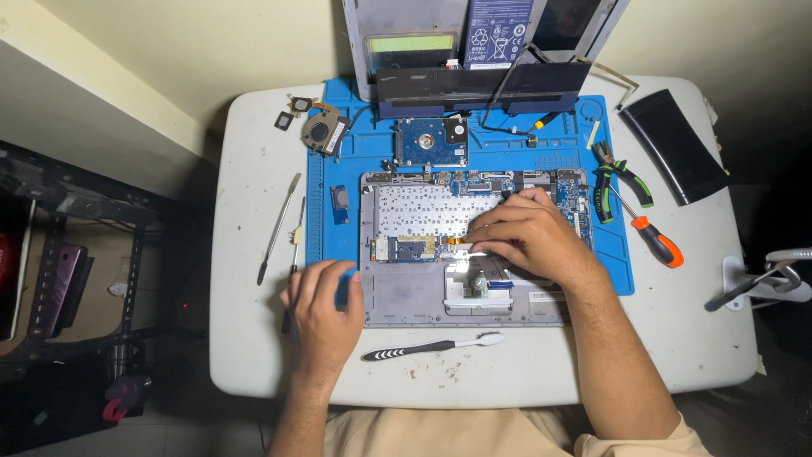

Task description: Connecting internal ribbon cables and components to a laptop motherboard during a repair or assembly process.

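White bench (254, 355) against a pale wall, carrying a blue work mat (321, 220). On the mat: opened laptop base (406, 296), keyboard underside and circuit boards exposed. Right hand (524, 237) rests on the base, fingers curled together, tips pressed at a small orange ribbon cable (459, 242). Left hand (326, 305) lies flat and empty at the base's left edge. Nearby: hard drive (432, 141), cooling fan (324, 133), pliers (622, 179), orange-handled screwdriver (653, 235), toothbrush (433, 345).
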